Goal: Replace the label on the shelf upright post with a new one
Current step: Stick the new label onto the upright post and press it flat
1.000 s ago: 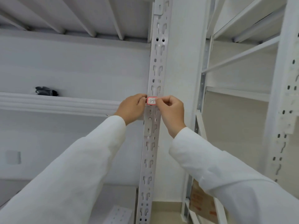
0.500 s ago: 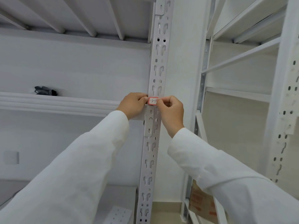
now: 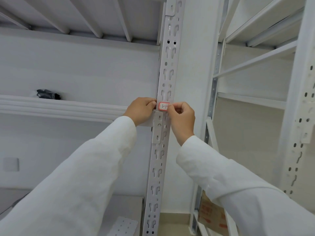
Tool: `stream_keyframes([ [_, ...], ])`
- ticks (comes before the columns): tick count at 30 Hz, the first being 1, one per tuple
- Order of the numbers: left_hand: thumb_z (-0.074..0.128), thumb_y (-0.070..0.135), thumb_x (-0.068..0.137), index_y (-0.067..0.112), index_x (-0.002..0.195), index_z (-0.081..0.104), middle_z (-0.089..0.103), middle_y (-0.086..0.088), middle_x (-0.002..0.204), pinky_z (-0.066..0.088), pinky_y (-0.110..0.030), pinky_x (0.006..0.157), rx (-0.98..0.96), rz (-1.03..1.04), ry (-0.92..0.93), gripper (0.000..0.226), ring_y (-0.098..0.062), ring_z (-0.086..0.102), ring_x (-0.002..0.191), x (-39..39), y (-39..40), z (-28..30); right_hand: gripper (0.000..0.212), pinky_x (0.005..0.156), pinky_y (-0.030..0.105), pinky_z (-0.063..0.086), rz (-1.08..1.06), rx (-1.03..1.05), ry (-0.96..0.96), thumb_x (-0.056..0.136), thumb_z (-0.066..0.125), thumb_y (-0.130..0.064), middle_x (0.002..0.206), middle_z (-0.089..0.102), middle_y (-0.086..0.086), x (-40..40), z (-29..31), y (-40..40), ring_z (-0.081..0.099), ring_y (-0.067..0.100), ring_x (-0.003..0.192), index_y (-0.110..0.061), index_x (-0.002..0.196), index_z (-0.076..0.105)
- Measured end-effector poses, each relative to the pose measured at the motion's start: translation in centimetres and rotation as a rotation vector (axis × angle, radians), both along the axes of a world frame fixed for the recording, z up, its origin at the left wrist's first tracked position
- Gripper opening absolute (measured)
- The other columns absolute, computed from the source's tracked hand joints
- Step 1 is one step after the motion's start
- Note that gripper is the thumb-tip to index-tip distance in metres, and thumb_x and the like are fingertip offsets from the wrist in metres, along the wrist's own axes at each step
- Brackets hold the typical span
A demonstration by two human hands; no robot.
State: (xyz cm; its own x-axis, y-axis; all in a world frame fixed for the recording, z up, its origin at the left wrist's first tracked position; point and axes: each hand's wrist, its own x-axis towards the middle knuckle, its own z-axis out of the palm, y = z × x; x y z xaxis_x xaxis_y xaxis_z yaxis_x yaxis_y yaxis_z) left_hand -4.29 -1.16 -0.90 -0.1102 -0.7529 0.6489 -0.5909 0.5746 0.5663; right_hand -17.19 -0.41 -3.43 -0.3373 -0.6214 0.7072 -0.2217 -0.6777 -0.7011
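A small white label [image 3: 163, 106] with a red border and handwritten marks lies on the front of the white slotted upright post [image 3: 167, 65], just above a shelf bracket. My left hand [image 3: 142, 110] rests at the label's left edge, its fingertips curled against the post. My right hand [image 3: 182, 119] pinches the label's right edge between thumb and forefinger and hides that end of it. Both arms wear white sleeves.
A white shelf beam [image 3: 59, 107] runs left from the post, with a dark bundled object [image 3: 47, 94] on the shelf behind it. A second white rack [image 3: 303, 99] stands to the right. A cardboard box [image 3: 213, 217] sits low on the floor.
My left fingers have drawn back slightly from the label, showing more of its left side. My right hand keeps its pinch on the right edge. The camera shifted a little.
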Motion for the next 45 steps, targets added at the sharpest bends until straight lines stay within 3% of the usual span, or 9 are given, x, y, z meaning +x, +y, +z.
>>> stream_keyframes([
  [13,0.062,0.049,0.079,0.007,0.089,0.070,0.071,-0.014,0.093,0.049,-0.039,0.087,0.022,0.128,0.110,0.044,-0.029,0.062,0.093,-1.3,0.1,0.1,0.011,0.068,0.026,0.048,-0.020,0.004,0.066,0.080,0.065,-0.024,0.068,0.062,-0.010,-0.8,0.2,-0.6,0.057,0.006,0.066,-0.019,0.071,0.061],
  [18,0.060,0.047,0.081,0.012,0.099,0.067,0.070,-0.006,0.105,0.048,-0.039,0.091,0.020,0.205,0.067,0.039,-0.026,0.061,0.102,-1.8,0.2,0.2,0.044,0.055,0.024,0.036,-0.212,0.107,0.204,0.067,0.073,-0.055,0.065,0.049,-0.009,-2.8,0.5,-1.1,0.046,0.011,0.062,-0.017,0.070,0.050],
  [22,0.055,0.039,0.087,0.015,0.101,0.067,0.069,-0.004,0.108,0.046,-0.041,0.096,0.028,0.171,0.041,0.030,-0.026,0.059,0.106,-1.1,-0.2,0.4,0.044,0.079,0.029,0.048,0.068,0.259,0.155,0.078,0.058,-0.059,0.098,0.063,0.001,-3.4,0.9,-1.7,0.058,0.016,0.088,-0.018,0.093,0.057],
  [27,0.053,0.041,0.088,0.020,0.086,0.062,0.063,-0.001,0.091,0.046,-0.039,0.092,0.049,0.113,0.007,0.024,-0.023,0.057,0.092,-0.7,-0.3,0.5,0.054,0.075,0.030,0.053,0.254,0.317,0.275,0.089,0.052,-0.047,0.103,0.070,0.018,-2.5,2.0,-1.8,0.066,0.023,0.088,0.003,0.102,0.064],
  [32,0.058,0.034,0.086,0.014,0.105,0.065,0.067,-0.005,0.112,0.044,-0.042,0.099,0.071,0.101,-0.015,0.028,-0.025,0.059,0.108,-0.6,-0.6,0.6,0.021,0.088,0.033,0.054,0.396,0.325,0.455,0.089,0.060,-0.023,0.104,0.069,0.001,-4.6,1.6,-2.2,0.066,0.015,0.096,-0.020,0.110,0.064],
  [36,0.056,0.041,0.086,0.012,0.105,0.067,0.068,-0.007,0.112,0.044,-0.043,0.101,0.101,0.049,0.001,0.036,-0.024,0.060,0.109,-0.3,-0.4,0.8,0.015,0.080,0.029,0.052,0.294,0.353,0.557,0.082,0.067,-0.036,0.090,0.069,-0.005,-4.2,2.9,-1.7,0.065,0.010,0.086,-0.023,0.089,0.066],
  [39,0.040,0.054,0.090,0.005,0.077,0.063,0.066,-0.011,0.087,0.045,-0.037,0.090,0.127,0.107,0.005,0.055,-0.031,0.059,0.092,-0.7,-0.4,1.2,0.035,0.073,0.028,0.052,0.196,0.335,0.570,0.080,0.066,-0.048,0.088,0.071,0.001,-3.7,3.4,-1.7,0.068,0.014,0.080,-0.013,0.082,0.064],
  [41,0.042,0.054,0.089,0.013,0.063,0.055,0.055,-0.004,0.071,0.041,-0.034,0.083,0.142,0.141,-0.007,0.050,-0.028,0.052,0.081,-1.1,-0.6,1.4,0.036,0.072,0.029,0.051,0.180,0.357,0.628,0.084,0.058,-0.051,0.090,0.072,0.002,-3.9,3.7,-1.7,0.069,0.016,0.081,-0.015,0.082,0.065],
  [45,0.051,0.048,0.088,0.011,0.083,0.066,0.056,-0.003,0.076,0.043,-0.037,0.087,0.137,0.120,-0.040,0.040,-0.026,0.051,0.081,-0.9,-1.0,1.2,0.037,0.071,0.028,0.052,0.203,0.399,0.605,0.091,0.047,-0.049,0.084,0.068,-0.001,-4.5,4.0,-1.4,0.066,0.012,0.072,-0.018,0.085,0.067],
])
